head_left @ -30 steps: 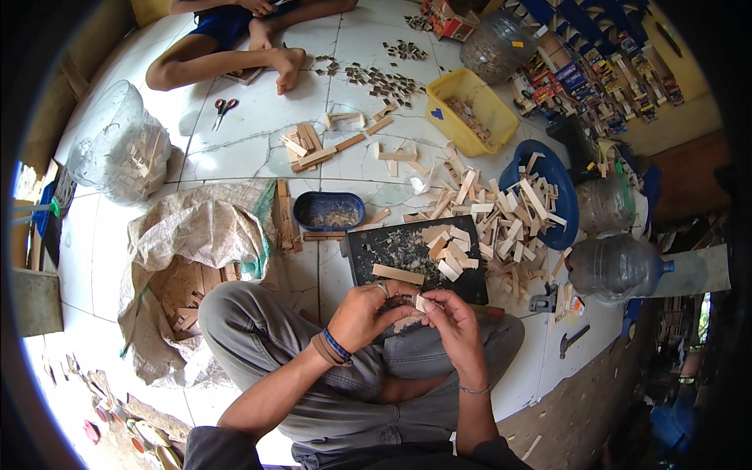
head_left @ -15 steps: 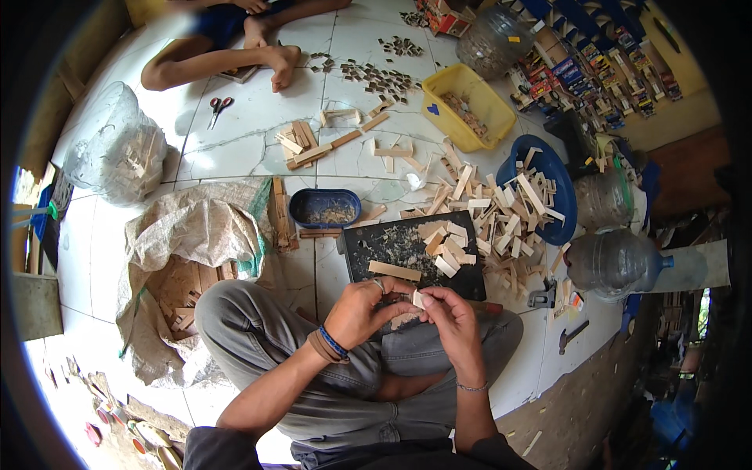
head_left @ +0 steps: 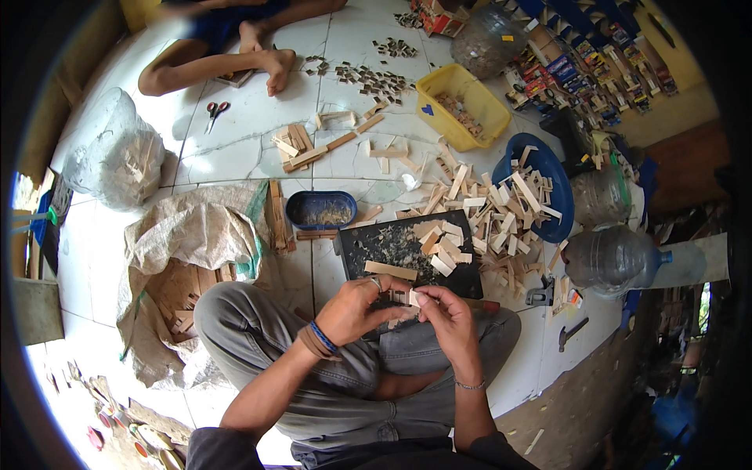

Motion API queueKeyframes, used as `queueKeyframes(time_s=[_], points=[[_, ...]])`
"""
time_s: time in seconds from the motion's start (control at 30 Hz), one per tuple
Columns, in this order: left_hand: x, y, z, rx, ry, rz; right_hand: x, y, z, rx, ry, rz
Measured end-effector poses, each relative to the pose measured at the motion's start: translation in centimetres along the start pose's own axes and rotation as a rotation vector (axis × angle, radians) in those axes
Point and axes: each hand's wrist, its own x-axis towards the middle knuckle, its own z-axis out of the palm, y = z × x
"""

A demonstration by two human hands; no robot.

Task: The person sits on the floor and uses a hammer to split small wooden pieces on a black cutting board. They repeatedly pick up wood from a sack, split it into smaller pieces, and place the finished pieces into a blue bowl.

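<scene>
Above my crossed legs, my left hand [head_left: 354, 312] and my right hand [head_left: 448, 319] meet at the fingertips around a small pale wooden block [head_left: 414, 298]. My right thumb and fingers pinch its right side. The left thumb and forefinger close on its left end, where a darker striped part shows; its exact form is too small to make out. Just beyond the hands lies a black board [head_left: 352, 252], strewn with shavings. It carries a flat wooden strip [head_left: 391, 271] and several short wood blocks [head_left: 443, 249].
A heap of wooden pieces [head_left: 501, 227] spills from a blue basin [head_left: 565, 205] on the right. Farther off stand a yellow tub [head_left: 435, 129] and scissors [head_left: 215, 113]. A woven sack [head_left: 168, 231] lies left, a hammer [head_left: 573, 334] right. Another person's leg [head_left: 196, 69] rests far left.
The small block has turned slightly between my fingers, and more of the striped part at its left shows. Both hands stay in nearly the same place; the whole view has shifted a little.
</scene>
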Motion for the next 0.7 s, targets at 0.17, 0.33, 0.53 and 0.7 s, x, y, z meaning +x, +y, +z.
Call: queueKeyframes(time_s=[0.17, 0.33, 0.53, 0.7], points=[[2.4, 0.9, -4.6, 0.154, 0.029, -0.161, 0.3, -0.3, -0.1, -0.083, 0.017, -0.002], [5.3, 0.3, -4.9, 0.578, -0.131, -0.007, 0.3, 0.2, 0.2, -0.011, -0.012, -0.039], [8.1, -1.7, -1.9, 0.922, -0.263, 0.039, 0.2, 0.6, 0.2, 0.01, 0.006, -0.073], [7.8, -3.0, 0.9, 1.203, -0.222, 0.117, -0.2, 0.4, -0.2, -0.079, 0.062, -0.106]])
